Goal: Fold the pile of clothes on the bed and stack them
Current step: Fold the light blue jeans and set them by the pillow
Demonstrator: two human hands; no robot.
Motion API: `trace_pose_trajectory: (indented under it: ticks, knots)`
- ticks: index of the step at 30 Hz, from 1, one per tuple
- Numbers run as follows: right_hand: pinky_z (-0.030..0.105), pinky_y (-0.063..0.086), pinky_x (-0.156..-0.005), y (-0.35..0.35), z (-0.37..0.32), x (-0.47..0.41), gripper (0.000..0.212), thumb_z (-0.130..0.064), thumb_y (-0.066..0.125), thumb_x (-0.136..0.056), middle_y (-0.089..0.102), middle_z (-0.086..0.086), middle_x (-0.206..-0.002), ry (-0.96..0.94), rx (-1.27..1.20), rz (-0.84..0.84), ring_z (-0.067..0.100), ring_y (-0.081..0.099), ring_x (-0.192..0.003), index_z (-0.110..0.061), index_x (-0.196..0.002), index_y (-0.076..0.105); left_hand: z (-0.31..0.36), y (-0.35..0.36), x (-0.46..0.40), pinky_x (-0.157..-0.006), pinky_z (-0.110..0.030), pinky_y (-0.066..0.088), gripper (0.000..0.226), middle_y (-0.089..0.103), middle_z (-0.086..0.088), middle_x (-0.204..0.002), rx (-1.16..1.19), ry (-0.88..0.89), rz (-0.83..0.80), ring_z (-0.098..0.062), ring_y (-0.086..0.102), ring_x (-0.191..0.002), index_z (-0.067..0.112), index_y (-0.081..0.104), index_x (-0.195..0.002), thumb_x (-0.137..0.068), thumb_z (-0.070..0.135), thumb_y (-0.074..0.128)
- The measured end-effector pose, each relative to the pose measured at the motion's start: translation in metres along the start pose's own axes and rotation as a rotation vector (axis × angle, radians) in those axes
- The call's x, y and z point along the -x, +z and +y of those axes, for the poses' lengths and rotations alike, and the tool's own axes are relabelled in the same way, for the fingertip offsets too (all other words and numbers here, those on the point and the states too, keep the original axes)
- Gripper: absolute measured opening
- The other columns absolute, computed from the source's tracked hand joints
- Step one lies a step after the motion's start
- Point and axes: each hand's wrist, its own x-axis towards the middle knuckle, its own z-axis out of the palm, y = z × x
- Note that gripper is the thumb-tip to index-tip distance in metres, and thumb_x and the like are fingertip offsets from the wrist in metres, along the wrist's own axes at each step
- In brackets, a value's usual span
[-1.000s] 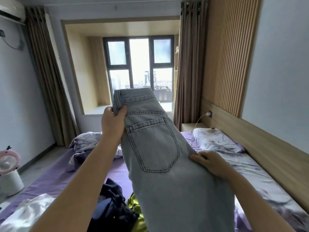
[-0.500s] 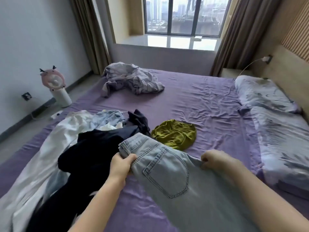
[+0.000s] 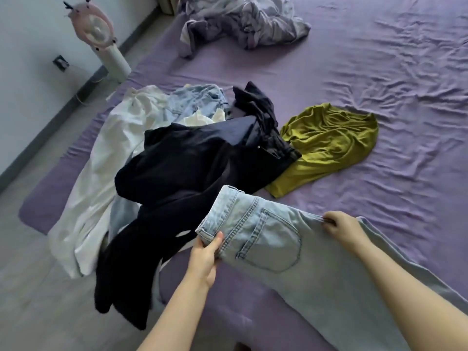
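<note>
While both the left hand (image 3: 206, 252) and right hand (image 3: 340, 224) grip the halved jeans (image 3: 291, 259), the unfolded pile (image 3: 187, 158) at center frame awaits; nothing looks stacked.

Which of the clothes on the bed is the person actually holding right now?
The light blue jeans: the left hand grips the waistband, the right hand pinches the far edge. The black garment, olive top and white garment lie untouched.

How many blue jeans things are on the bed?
2. One pair of light jeans is held near the bed's front edge by the left hand and right hand. Another denim piece lies in the pile behind; more may be buried.
</note>
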Motion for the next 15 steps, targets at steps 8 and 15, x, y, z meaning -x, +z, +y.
trace_pose_trajectory:
  ticks: [8,15]
  knots:
    - [0.032,0.018,-0.114,0.049,-0.001,-0.03,0.048,0.013,0.05,-0.086,0.05,0.004,-0.14,0.033,-0.211,-0.027,0.029,0.024,-0.143,-0.006,-0.129,0.056,-0.021,-0.004,-0.035,-0.083,-0.041,0.048,0.053,0.053,-0.003,-0.094,-0.54,-0.381,0.058,-0.02,0.055,-0.091,0.007,0.044,-0.136,-0.093,0.033,0.061]
    - [0.028,0.021,-0.111,0.06,0.053,-0.003,0.042,0.007,0.054,-0.087,0.054,0.01,-0.136,0.223,-0.218,0.096,0.03,0.034,-0.138,-0.004,-0.127,0.057,-0.049,0.077,-0.047,-0.068,-0.025,0.051,0.009,0.069,-0.002,-0.087,-0.744,-0.24,-0.333,-0.014,0.067,-0.079,0.014,0.063,-0.098,-0.095,0.02,0.056]
